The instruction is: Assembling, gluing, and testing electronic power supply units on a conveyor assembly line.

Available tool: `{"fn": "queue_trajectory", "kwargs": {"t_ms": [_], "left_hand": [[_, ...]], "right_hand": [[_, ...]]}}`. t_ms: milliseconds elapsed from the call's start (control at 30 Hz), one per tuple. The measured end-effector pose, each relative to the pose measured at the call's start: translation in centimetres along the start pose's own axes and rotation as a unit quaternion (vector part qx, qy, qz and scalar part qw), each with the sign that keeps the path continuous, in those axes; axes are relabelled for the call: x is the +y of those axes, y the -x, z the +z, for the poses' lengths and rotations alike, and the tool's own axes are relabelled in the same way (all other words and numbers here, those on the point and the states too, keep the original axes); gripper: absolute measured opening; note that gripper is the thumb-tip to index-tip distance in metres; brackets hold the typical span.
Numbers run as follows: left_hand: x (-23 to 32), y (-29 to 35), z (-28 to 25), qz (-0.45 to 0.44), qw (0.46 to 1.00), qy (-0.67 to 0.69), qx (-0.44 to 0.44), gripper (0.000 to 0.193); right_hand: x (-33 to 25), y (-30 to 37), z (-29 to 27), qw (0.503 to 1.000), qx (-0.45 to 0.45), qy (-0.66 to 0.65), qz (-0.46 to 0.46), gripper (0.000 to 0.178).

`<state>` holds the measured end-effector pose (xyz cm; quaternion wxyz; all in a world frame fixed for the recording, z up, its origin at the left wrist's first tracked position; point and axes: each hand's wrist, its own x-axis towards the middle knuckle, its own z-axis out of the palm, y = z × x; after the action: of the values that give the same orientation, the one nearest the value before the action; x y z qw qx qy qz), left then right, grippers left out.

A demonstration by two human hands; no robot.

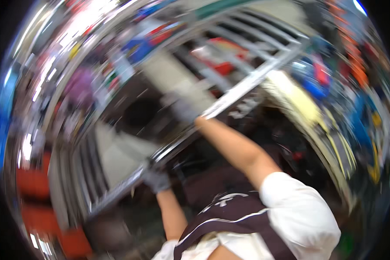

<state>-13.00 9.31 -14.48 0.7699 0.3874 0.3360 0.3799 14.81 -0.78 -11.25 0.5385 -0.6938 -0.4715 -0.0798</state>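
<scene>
Motion blurs the whole head view. My left hand [157, 178], in a grey glove, is at the near metal rail [128, 182] of a workbench frame; whether it grips the rail or something dark beside it I cannot tell. My right hand [184, 108], also gloved in grey, reaches over the rail at the right edge of a dark, flat piece [138, 99] with a round black area in its middle. Its fingers are smeared, so I cannot make out whether it touches that piece. Pale boards [117, 151] lie to either side of the dark piece.
Metal slats [242, 39] form the bench's right end, with a red and white item [219, 54] among them. Orange-red bins [34, 184] stand at the left. A yellow padded strip [294, 95] and an orange coiled hose [353, 47] are at the right.
</scene>
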Motion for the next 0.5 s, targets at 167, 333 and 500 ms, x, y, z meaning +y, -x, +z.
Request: {"fn": "queue_trajectory", "kwargs": {"t_ms": [167, 333, 500], "left_hand": [[6.3, 4.2, 1.3, 0.155, 0.980, -0.121, -0.033, 0.060], [5.2, 2.8, 3.1, 0.189, 0.947, -0.235, -0.107, 0.065], [4.8, 2.8, 4.0, 0.249, 0.918, -0.307, -0.027, 0.069]], "right_hand": [[-13.5, 5.6, -3.1, 0.967, -0.094, -0.048, 0.232, 0.077], [-15.5, 22.3, -18.8, 0.948, 0.127, 0.150, 0.251, 0.054], [-18.7, 37.4, -34.6, 0.629, 0.227, 0.548, 0.503, 0.067]]}}
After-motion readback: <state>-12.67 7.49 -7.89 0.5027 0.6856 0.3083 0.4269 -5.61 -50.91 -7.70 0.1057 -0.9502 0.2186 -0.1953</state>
